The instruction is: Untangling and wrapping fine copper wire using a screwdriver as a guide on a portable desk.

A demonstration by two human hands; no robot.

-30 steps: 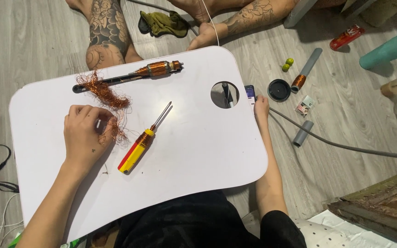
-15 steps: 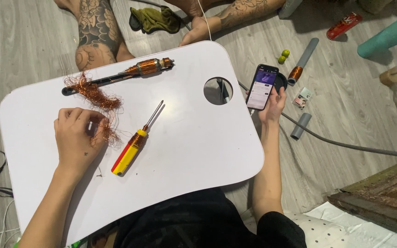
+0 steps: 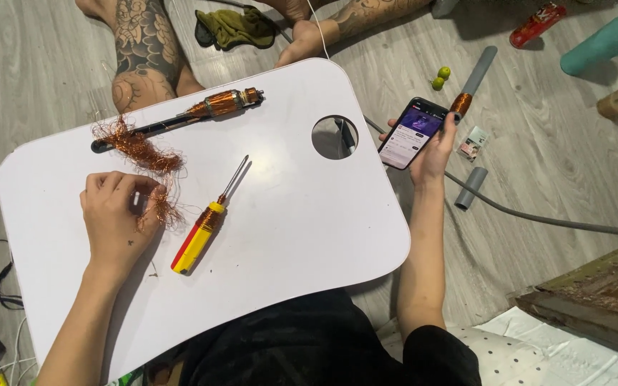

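Note:
My left hand [image 3: 114,216] rests on the white lap tray [image 3: 287,214] with its fingers curled, touching a tangle of thin copper wire [image 3: 141,154]. Just right of it lies a screwdriver [image 3: 209,218] with a yellow and red handle. A motor rotor wound with copper [image 3: 212,105] lies at the tray's far side, on a dark shaft. My right hand [image 3: 434,146] is off the tray's right edge and holds a black phone [image 3: 413,132] with its screen lit.
The tray has a round hole [image 3: 334,137]. Another person's tattooed legs [image 3: 141,50] and a green cloth [image 3: 234,25] are beyond the tray. Grey tubes [image 3: 470,187], a grey cable [image 3: 552,220], two small green balls [image 3: 440,77], a teal bottle [image 3: 602,39] and a wooden frame [image 3: 602,293] lie on the floor at right.
My right hand rose from below the tray's right edge and now holds the phone up with its screen facing me. My left hand stayed on the copper wire.

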